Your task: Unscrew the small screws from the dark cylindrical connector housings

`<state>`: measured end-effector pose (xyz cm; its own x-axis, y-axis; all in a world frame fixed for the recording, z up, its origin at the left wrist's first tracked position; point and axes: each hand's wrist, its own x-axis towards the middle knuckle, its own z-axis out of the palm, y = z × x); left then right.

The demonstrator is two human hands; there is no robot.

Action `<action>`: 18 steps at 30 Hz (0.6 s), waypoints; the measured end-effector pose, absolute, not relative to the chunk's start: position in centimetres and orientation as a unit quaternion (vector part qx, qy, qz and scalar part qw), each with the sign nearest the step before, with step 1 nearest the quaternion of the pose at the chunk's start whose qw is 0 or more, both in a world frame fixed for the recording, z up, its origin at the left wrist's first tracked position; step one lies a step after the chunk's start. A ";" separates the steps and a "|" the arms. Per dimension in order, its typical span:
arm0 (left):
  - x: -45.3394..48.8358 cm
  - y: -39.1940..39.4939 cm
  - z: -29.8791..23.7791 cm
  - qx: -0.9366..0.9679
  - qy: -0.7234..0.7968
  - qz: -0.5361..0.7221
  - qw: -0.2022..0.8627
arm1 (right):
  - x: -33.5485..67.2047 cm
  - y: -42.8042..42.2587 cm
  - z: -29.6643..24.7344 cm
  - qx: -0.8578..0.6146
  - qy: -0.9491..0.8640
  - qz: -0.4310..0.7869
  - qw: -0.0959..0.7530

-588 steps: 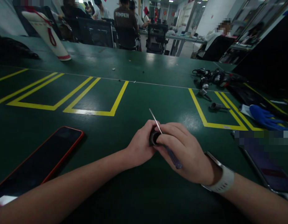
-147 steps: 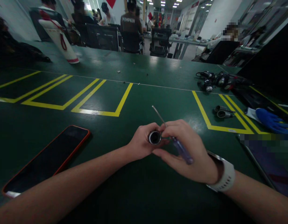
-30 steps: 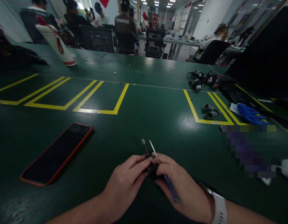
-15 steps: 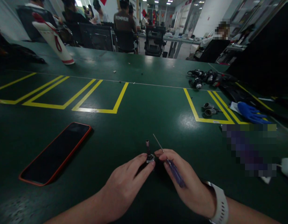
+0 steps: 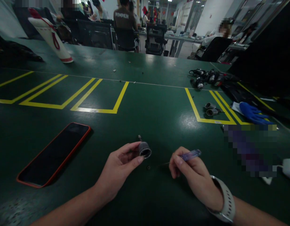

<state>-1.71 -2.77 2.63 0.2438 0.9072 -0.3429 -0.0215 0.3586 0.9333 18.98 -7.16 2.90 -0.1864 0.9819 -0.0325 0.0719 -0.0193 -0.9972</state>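
Note:
Between the thumb and fingers of my left hand (image 5: 122, 166) is a small grey metal cup-shaped part (image 5: 145, 150), tilted so its open end faces me, with a thin stem sticking up behind. Just below it on the green table (image 5: 156, 125) lies a tiny dark ring-like piece (image 5: 148, 167). My right hand (image 5: 188, 166), a pale watch on its wrist, is closed around a screwdriver (image 5: 191, 154) with a clear purple handle. Its thin shaft points left, toward the tiny piece but apart from it.
An orange-cased phone (image 5: 54, 153) lies at left. Two similar cup-shaped parts (image 5: 212, 111) sit inside yellow tape at right, near a blue glove (image 5: 254, 113) and a dark heap of parts (image 5: 201, 80). A white vase-like object (image 5: 52, 39) stands at the back left. People sit beyond.
My left hand has lifted the cup-shaped part and tipped its open end toward me. The screwdriver has swung round, handle now up and right. The tiny ring-like piece now shows on the table.

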 end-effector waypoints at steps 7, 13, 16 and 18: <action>-1.7 -2.9 2.3 0.376 0.501 0.383 0.679 | 18.5 -7.6 3.1 -0.457 -0.629 0.508 0.371; -1.6 -2.9 2.6 0.367 0.512 0.377 0.679 | 18.4 -7.6 2.8 -0.462 -0.673 0.468 0.340; -1.6 -3.0 2.7 0.368 0.517 0.371 0.678 | 18.3 -7.5 3.0 -0.463 -0.692 0.452 0.319; -1.5 -3.1 2.8 0.377 0.515 0.371 0.674 | 18.2 -7.5 3.4 -0.468 -0.706 0.433 0.310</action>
<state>-1.54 -3.08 2.84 0.1936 0.8890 -0.4150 -0.1116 0.4402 0.8909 18.16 -7.46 3.39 -0.3706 0.9282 0.0325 0.3912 0.1877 -0.9010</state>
